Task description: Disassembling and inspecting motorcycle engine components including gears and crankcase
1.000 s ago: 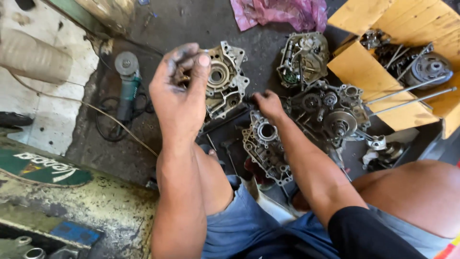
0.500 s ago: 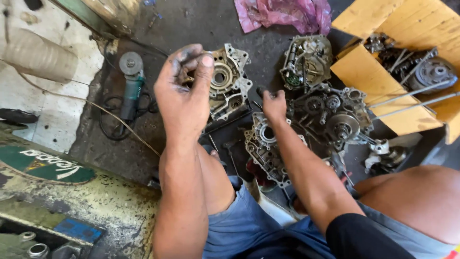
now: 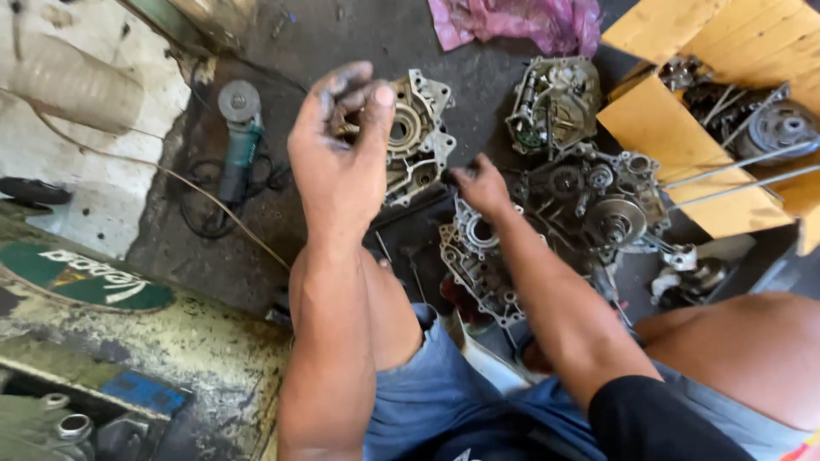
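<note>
Raised above the floor [image 3: 256, 248], left hand [image 3: 342, 162] with greasy fingers [image 3: 380, 107] pinched shut on a small metal part [image 3: 350, 130], too hidden behind the thumb to name; right hand [image 3: 480, 183] stretched lower, at about 4 o'clock from the left, fingertips curled closed on something dark at the edge of the crankcase half [image 3: 474, 256] lying between the knees, whether gripped or merely pressed not clear. Judged as a sorting or fitting step on an opened engine: best done by keeping the small part pinched at its rim, turning it toward the light before offering it to a bore; steadying the crankcase half flat with the right hand so nothing rocks. Another case half [image 3: 418, 141] lies just behind the left hand at 12 o'clock; a geared engine block [image 3: 598, 201] at 3 o'clock of the right hand, touching or nearly touching the crankcase half; a further case cover [image 3: 555, 102] at 1 o'clock; a cardboard box [image 3: 683, 145] with parts and long studs at 2 o'clock; an angle grinder [image 3: 239, 141] at 10 o'clock, well apart; a pink rag [image 3: 521, 21] at 12 o'clock. Worth wiping grit off oily fingertips; worth keeping loose bits out of the open gear train; risk of a dropped part vanishing on the dark floor.
</note>
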